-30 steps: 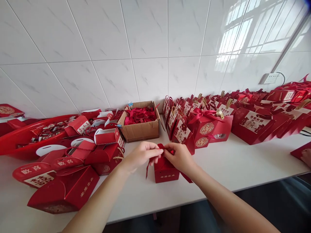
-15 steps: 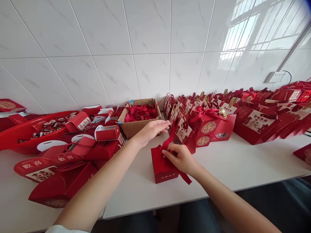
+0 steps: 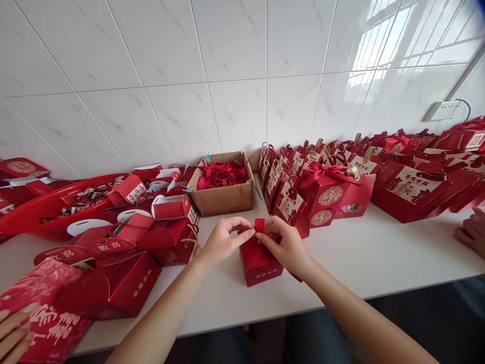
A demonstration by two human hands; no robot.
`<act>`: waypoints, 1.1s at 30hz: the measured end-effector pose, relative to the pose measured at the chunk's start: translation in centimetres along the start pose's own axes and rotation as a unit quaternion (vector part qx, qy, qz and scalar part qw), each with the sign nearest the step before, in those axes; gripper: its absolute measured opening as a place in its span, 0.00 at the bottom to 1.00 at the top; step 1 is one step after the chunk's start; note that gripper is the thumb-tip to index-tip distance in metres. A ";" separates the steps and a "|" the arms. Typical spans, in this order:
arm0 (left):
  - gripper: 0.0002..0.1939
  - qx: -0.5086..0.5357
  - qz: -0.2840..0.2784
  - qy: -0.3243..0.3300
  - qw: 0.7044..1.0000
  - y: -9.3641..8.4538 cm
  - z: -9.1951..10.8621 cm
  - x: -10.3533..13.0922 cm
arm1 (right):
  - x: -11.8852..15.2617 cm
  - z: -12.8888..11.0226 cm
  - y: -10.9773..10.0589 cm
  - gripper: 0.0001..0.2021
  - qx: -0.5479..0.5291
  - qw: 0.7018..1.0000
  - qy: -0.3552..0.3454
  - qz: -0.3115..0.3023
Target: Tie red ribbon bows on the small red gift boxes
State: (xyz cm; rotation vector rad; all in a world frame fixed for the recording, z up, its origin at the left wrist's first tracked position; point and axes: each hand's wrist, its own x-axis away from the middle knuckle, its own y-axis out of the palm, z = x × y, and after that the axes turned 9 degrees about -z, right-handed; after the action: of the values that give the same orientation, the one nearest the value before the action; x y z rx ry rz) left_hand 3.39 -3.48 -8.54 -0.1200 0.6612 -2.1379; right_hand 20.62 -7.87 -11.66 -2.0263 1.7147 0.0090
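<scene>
A small red gift box [image 3: 261, 260] stands on the white table in front of me. Above its top, a red ribbon [image 3: 259, 225] forms a loop between my hands. My left hand [image 3: 227, 237] pinches the ribbon from the left, thumb and fingertips meeting near the loop. From the right, my right hand [image 3: 286, 242] grips the ribbon with thumb and forefinger, just over the box top. Part of the ribbon trails down the box's right side. The knot itself is hidden behind my fingers.
Behind the gift box is a cardboard box [image 3: 223, 198] of red ribbons. Red gift bags [image 3: 290, 202] line the right; red cartons [image 3: 109, 288] and a red basket [image 3: 22, 217] lie left. Another person's hand [image 3: 15, 328] touches a printed red bag [image 3: 56, 323]; a further hand [image 3: 473, 231] rests far right.
My left hand has come down and right to the ribbon, which now makes a loop instead of standing up. Another person's hand with a printed red bag has appeared at lower left, another hand at right.
</scene>
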 end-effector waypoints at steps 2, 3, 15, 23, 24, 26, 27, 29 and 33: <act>0.06 0.014 -0.002 -0.003 1.000 0.2 0.1 0.0 | 0.0 0.1 0.1 0.09 -0.011 1.000 -0.002 0.010; 0.05 0.020 -0.007 -0.002 1.000 0.2 0.3 0.1 | 0.0 0.2 0.1 0.10 -0.015 1.000 -0.006 0.009; 0.01 0.012 0.029 0.017 0.999 1.0 0.1 0.6 | 0.4 0.2 0.2 0.06 0.065 0.996 -0.035 0.048; 0.04 -0.043 0.091 0.037 0.994 1.7 -0.8 0.5 | 0.7 -0.2 0.1 0.07 0.137 0.986 -0.076 0.047; 0.04 -0.052 0.091 0.039 0.994 1.7 -0.8 0.5 | 0.7 -0.2 0.1 0.06 0.142 0.986 -0.070 0.046; 0.03 -0.078 0.090 0.047 0.992 1.7 -0.9 0.5 | 0.6 0.0 0.1 0.06 0.158 0.984 -0.059 0.051; 0.03 -0.100 0.090 0.056 0.989 1.7 -0.9 0.6 | 0.5 0.1 0.1 0.06 0.166 0.983 -0.053 0.056; 0.02 -0.156 0.096 0.079 0.980 1.7 -0.8 0.6 | 0.4 0.3 0.1 0.05 0.173 0.982 -0.033 0.065; 0.03 -0.232 0.115 0.118 0.959 1.7 -0.7 0.7 | 0.1 0.4 -0.3 0.07 0.091 0.995 0.037 0.032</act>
State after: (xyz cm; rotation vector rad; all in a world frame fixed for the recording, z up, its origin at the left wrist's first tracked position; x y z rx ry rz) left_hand 3.94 -4.50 -10.11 -0.0357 1.2496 -1.7551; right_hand 21.04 -7.78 -11.98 -1.8594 1.7574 -0.1971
